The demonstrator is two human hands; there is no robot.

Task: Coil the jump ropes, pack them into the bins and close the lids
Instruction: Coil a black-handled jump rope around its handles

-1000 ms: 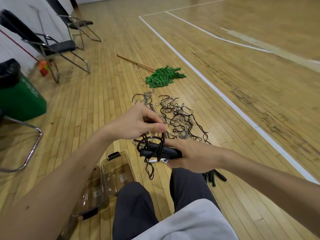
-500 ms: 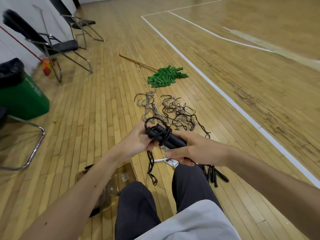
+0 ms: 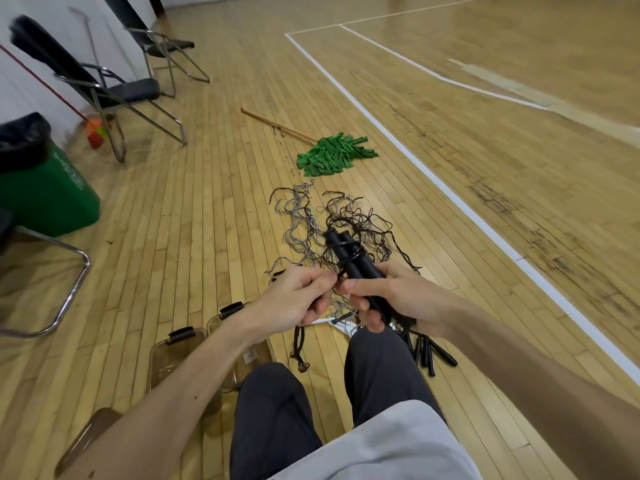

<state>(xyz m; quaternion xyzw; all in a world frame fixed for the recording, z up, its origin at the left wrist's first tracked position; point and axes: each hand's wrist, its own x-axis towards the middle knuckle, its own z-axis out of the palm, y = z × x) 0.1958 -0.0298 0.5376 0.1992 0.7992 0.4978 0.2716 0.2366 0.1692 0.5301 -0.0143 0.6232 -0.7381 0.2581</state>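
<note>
My right hand point(image 3: 391, 296) grips the black handles of a jump rope point(image 3: 349, 258), which point up and away with cord wound round them. My left hand point(image 3: 294, 299) pinches that rope's dark cord right beside the handles; a loose end point(image 3: 299, 344) hangs below. A tangle of dark and grey jump ropes point(image 3: 332, 223) lies on the floor just beyond my hands. Several more black handles point(image 3: 429, 351) lie on the floor by my right knee. Clear plastic bins point(image 3: 173, 358) with black latches sit on the floor under my left forearm, partly hidden by it.
A green mop point(image 3: 332, 155) with a wooden pole lies beyond the ropes. Folding chairs point(image 3: 114, 91) stand at the left wall, with a green trash bin point(image 3: 45, 188) and a chair's metal leg point(image 3: 69, 292) nearer. A white court line point(image 3: 450, 195) runs along the right.
Both hands have lowered and the handles now tilt up and away. My left hand moved from holding the handles' end to pinching the cord beside them.
</note>
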